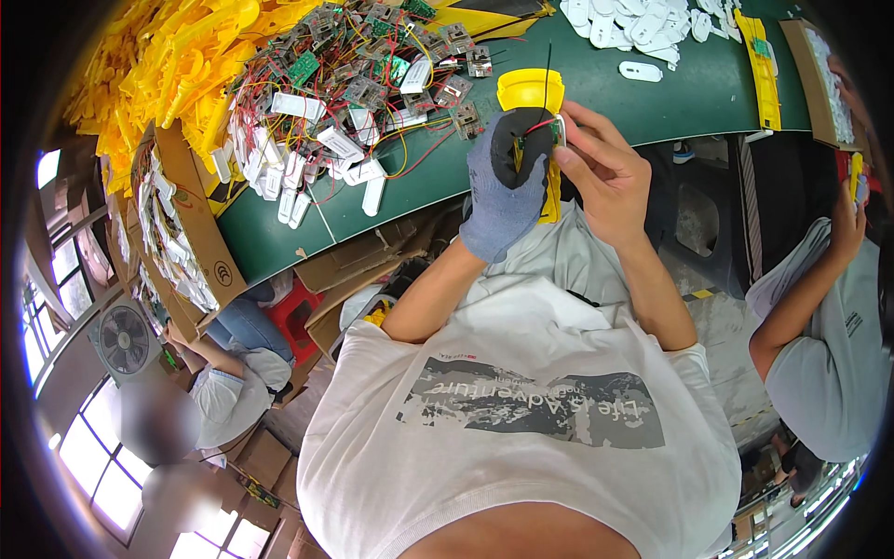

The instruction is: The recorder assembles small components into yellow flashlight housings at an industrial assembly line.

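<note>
My left hand (505, 200), in a blue-grey glove with dark fingertips, is closed around a long yellow plastic housing (531, 90). Its wide end sticks out above the glove and its narrow end shows below. Between thumb and fingers, my bare right hand (610, 177) pinches a small white part (559, 130) against the housing's side. Thin red and dark wires run from there toward the glove. A thin black wire (548, 70) stands up past the housing. The glove hides the housing's middle.
On the green table (410, 177) lie a heap of wired circuit modules (363, 84), a pile of yellow shells (177, 65) and white oval covers (624, 23). Another yellow housing (762, 79) rests at right, near a cardboard box (808, 84). A co-worker (819, 317) sits at right.
</note>
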The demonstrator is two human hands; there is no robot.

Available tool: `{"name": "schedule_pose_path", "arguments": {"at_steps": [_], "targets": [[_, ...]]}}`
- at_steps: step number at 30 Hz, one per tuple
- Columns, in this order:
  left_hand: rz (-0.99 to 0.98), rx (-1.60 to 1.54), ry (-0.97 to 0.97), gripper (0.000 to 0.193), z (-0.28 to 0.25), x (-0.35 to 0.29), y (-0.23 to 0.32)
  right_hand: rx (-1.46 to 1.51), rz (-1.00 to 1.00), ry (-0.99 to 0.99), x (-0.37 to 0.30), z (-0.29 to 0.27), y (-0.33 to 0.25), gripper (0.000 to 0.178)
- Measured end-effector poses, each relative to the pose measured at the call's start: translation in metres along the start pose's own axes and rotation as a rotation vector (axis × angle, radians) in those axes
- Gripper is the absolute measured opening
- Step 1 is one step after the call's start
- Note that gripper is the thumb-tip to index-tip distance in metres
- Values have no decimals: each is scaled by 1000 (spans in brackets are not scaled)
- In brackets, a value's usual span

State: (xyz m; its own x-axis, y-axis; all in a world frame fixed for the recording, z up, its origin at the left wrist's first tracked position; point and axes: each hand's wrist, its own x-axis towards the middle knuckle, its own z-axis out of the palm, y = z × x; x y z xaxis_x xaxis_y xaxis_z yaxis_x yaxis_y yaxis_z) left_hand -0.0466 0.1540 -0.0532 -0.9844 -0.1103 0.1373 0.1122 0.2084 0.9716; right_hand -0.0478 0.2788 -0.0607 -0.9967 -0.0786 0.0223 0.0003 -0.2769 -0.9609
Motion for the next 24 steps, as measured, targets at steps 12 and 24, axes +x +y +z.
{"name": "schedule_pose_path", "arguments": {"at_steps": [12,24], "targets": [[156,-28,73,27,1,-3,-15,-278,-223,-226,11,-10,-15,36],[-331,-731,-39,48,-5,24,36,-21,219,-60,-14,6,-37,56]]}}
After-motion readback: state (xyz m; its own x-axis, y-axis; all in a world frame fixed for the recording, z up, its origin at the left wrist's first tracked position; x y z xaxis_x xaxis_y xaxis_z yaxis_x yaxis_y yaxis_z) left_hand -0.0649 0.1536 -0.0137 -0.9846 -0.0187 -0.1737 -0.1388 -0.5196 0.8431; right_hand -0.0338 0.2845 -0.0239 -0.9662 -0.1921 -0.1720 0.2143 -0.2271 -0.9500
